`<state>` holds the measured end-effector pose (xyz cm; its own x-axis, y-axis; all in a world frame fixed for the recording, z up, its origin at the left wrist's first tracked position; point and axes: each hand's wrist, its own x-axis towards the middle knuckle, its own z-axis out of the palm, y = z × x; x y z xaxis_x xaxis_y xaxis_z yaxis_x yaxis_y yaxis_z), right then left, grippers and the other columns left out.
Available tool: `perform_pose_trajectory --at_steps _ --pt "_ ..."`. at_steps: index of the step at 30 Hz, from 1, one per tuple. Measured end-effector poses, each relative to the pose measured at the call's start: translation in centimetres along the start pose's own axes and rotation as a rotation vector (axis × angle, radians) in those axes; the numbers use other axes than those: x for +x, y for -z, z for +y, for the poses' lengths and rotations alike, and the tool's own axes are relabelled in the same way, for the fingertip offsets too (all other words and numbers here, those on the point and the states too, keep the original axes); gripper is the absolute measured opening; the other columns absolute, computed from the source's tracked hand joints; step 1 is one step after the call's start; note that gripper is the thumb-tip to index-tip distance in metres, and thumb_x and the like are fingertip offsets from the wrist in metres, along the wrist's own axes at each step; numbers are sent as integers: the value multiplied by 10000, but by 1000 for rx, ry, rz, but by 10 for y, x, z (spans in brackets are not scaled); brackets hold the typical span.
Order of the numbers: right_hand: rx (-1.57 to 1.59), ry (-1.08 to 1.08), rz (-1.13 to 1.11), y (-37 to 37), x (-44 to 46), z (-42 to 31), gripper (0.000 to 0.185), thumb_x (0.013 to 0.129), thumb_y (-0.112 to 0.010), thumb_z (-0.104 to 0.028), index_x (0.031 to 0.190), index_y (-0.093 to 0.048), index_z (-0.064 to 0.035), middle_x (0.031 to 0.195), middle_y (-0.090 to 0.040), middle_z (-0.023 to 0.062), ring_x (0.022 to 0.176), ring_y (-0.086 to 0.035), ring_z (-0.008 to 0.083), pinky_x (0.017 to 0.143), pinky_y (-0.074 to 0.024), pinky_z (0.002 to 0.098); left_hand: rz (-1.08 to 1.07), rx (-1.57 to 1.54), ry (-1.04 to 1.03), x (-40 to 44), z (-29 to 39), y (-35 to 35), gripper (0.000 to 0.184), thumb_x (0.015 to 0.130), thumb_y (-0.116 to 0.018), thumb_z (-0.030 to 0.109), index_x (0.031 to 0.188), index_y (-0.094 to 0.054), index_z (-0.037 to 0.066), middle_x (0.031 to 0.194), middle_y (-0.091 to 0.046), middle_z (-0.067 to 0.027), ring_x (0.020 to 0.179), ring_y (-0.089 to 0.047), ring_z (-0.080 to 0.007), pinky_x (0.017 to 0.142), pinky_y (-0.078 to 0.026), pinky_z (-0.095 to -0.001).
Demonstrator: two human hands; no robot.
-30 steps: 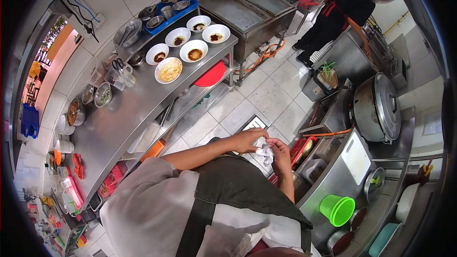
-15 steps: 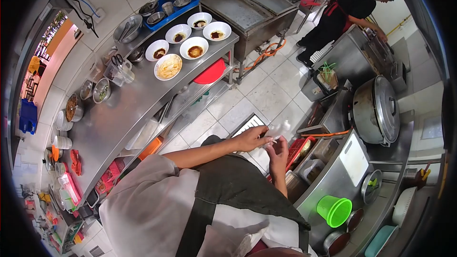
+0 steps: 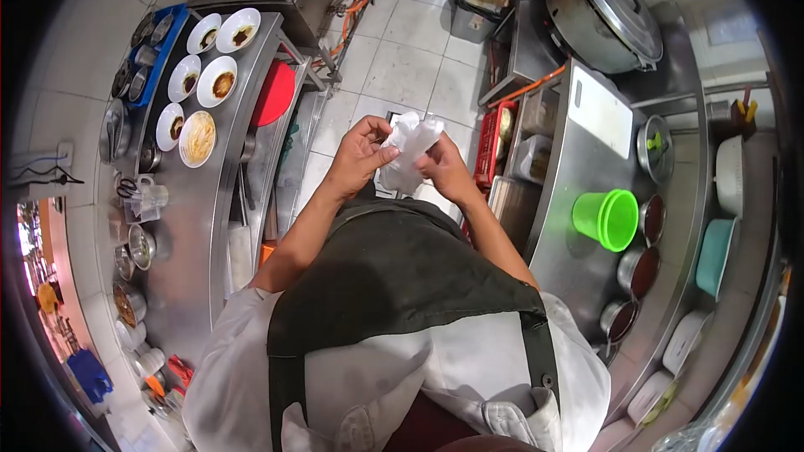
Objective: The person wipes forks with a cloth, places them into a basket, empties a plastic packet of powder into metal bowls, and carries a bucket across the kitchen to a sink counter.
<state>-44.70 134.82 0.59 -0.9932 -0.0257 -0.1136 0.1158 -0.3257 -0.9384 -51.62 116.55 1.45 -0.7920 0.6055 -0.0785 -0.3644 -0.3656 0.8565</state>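
Observation:
In front of my dark apron, both hands pinch a thin, crumpled piece of translucent white plastic (image 3: 405,157). Whether it is a bag or a glove I cannot tell. My left hand (image 3: 358,159) grips its left side between thumb and fingers. On the other side, my right hand (image 3: 447,171) has its fingers closed on the right edge. The plastic bunches up above the fingertips and hangs down between the hands, over the tiled floor.
On the left steel counter (image 3: 186,255) stand several white bowls with dark sauce and a bowl of noodles (image 3: 198,139). To the right are a white cutting board (image 3: 600,109), a bright green bucket (image 3: 603,219), a large lidded pot (image 3: 586,25) and a red crate (image 3: 486,151).
My view has turned right, and my hands now appear further left and higher. The small white bit between my fingers now shows as a larger, spread piece of plastic. The co-worker is mostly out of view.

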Motion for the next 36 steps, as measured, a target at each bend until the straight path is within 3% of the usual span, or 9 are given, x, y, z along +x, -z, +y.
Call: perform_pose_trajectory --at_steps 7,11,14,16,19,22,26,31,36 --pt "-85 184 103 -3 3 -2 137 922 -608 -57 1050 -607 -7 909 -607 -3 816 -550 66 700 -443 226 -120 131 143 -7 15 13 543 785 -717 -52 1246 -457 70 1064 -604 -57 1017 -585 -132 876 -473 -261" --pt "-169 213 98 -2 1 4 142 922 -597 -44 1055 -616 1 910 -619 6 826 -554 65 714 -452 233 -200 119 236 -3 24 -4 615 788 -715 -46 1314 -411 52 987 -607 -40 885 -584 -92 752 -484 -227" --pt "-220 180 77 -4 2 -1 170 902 -595 -14 1070 -623 -16 903 -627 20 824 -581 76 696 -488 260 -113 287 161 -1 14 1 417 785 -668 8 1171 -512 23 967 -588 -25 920 -566 -99 795 -464 -266" --pt "-146 243 233 0 6 20 340 743 -665 70 1054 -612 -58 881 -626 20 765 -600 101 664 -496 249 -18 492 117 3 11 6 292 773 -634 6 1057 -565 9 933 -585 -25 881 -560 -95 774 -457 -259" --pt "107 77 508 6 5 25 284 809 -497 114 1012 -537 -81 749 -564 3 655 -570 102 517 -473 269 71 534 58 13 -10 27 209 787 -640 16 991 -601 8 926 -604 -42 842 -576 -121 780 -455 -265" --pt "-100 53 440 1 -2 13 201 905 -537 -57 1093 -465 -56 817 -583 74 795 -616 177 603 -467 326 97 8 108 25 -21 28 206 876 -660 35 1055 -596 -43 991 -633 -90 911 -618 -184 862 -500 -324" --pt "-553 29 626 4 -13 32 340 807 -739 -260 1000 -586 -27 882 -657 196 872 -639 339 759 -482 409 188 45 111 43 -32 19 176 911 -639 50 1062 -604 -34 1012 -640 -100 935 -622 -179 863 -511 -329" --pt "-89 -118 990 44 -38 118 273 768 -709 -86 1026 -650 -16 911 -680 137 828 -645 221 738 -504 343 75 202 260 37 -61 6 286 870 -654 -34 1146 -578 -45 991 -641 -108 875 -619 -143 810 -497 -229" --pt "633 -83 1261 36 -76 140 226 855 -511 52 1061 -551 -34 905 -623 117 799 -640 199 592 -529 326 -442 384 688 18 -91 9 422 834 -662 15 1235 -534 2 992 -645 -99 863 -604 -137 753 -470 -242"
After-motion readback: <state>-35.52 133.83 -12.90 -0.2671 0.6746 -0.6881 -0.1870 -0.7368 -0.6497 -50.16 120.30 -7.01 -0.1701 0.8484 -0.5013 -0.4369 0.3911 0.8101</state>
